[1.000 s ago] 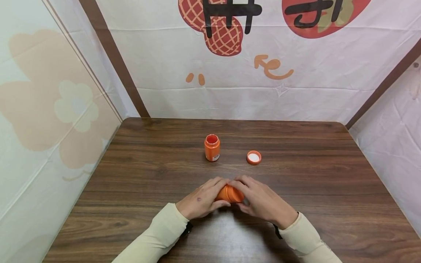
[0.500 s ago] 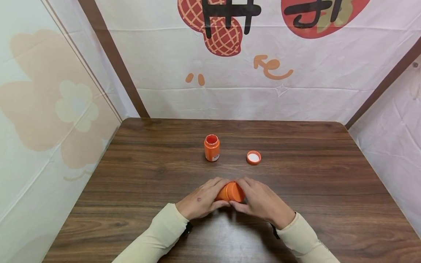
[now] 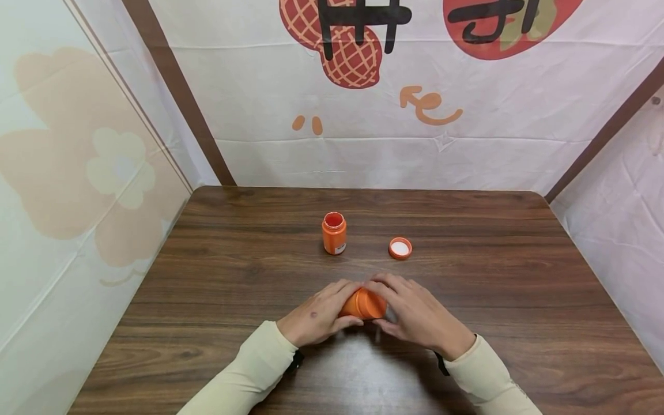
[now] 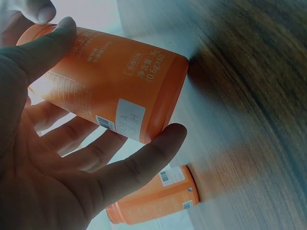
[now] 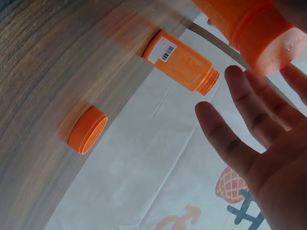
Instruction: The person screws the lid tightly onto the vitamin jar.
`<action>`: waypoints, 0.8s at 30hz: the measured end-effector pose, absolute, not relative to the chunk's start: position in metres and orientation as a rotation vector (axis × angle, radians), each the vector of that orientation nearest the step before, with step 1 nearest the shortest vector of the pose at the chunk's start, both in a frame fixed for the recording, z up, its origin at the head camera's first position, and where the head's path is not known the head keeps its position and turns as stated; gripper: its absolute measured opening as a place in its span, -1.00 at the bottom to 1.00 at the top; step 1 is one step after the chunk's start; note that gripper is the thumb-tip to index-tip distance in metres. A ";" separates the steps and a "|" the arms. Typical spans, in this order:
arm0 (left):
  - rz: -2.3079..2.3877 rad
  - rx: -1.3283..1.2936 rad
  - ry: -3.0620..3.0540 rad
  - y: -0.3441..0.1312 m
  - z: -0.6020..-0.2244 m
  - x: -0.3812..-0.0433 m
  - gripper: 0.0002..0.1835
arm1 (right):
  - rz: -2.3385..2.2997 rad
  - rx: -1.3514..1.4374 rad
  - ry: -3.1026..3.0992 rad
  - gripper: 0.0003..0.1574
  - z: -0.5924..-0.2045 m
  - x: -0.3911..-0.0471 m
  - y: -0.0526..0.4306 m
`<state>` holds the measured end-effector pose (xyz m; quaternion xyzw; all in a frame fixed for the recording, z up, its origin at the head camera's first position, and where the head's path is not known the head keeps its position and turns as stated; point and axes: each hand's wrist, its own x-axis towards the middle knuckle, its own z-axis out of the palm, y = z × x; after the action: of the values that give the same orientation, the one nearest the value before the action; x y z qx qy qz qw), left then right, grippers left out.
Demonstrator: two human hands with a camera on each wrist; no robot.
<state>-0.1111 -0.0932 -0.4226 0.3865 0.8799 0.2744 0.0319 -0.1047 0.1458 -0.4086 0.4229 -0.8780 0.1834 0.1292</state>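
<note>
My left hand grips an orange pill bottle round its body, thumb on one side and fingers on the other. The bottle leans toward the right, its base close over the table in the left wrist view. An orange screw cap sits on its neck. My right hand is around this cap with loosened fingers; its thumb stands off below the cap in the head view. In the right wrist view, outstretched fingers lie beside the cap's top, with a gap to the nearest ones.
Farther back on the brown wooden table stands a second orange bottle, upright and uncapped. To its right a loose orange cap lies with its white inside up. A printed white cloth hangs behind the table.
My right hand closed its thumb and fingers on the cap half a second ago, then loosened and shifted slightly right. The left hand and its bottle have stayed put.
</note>
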 end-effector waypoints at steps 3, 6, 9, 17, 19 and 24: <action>0.854 1.181 2.706 -0.093 -0.422 -0.111 -0.39 | 0.545 1.244 -2.535 -0.15 -0.409 -0.104 0.147; 0.854 1.169 2.704 -0.092 -0.421 -0.111 -0.39 | 0.539 1.224 -2.535 -0.21 -0.410 -0.103 0.146; 0.855 1.162 2.704 -0.092 -0.421 -0.110 -0.39 | 0.527 1.198 -2.537 -0.25 -0.410 -0.102 0.145; 0.851 1.123 2.695 -0.092 -0.420 -0.109 -0.38 | 0.570 1.109 -2.592 -0.37 -0.412 -0.100 0.142; 0.848 1.116 2.694 -0.092 -0.420 -0.109 -0.39 | 0.610 1.079 -2.626 -0.40 -0.413 -0.100 0.141; 0.833 1.117 2.700 -0.091 -0.420 -0.109 -0.41 | 0.677 1.011 -2.705 -0.38 -0.412 -0.099 0.140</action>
<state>-0.1089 -0.0913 -0.4195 0.3671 0.8875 0.2737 0.0518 -0.0987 0.1397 -0.4120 0.3396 -0.9085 0.2273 0.0877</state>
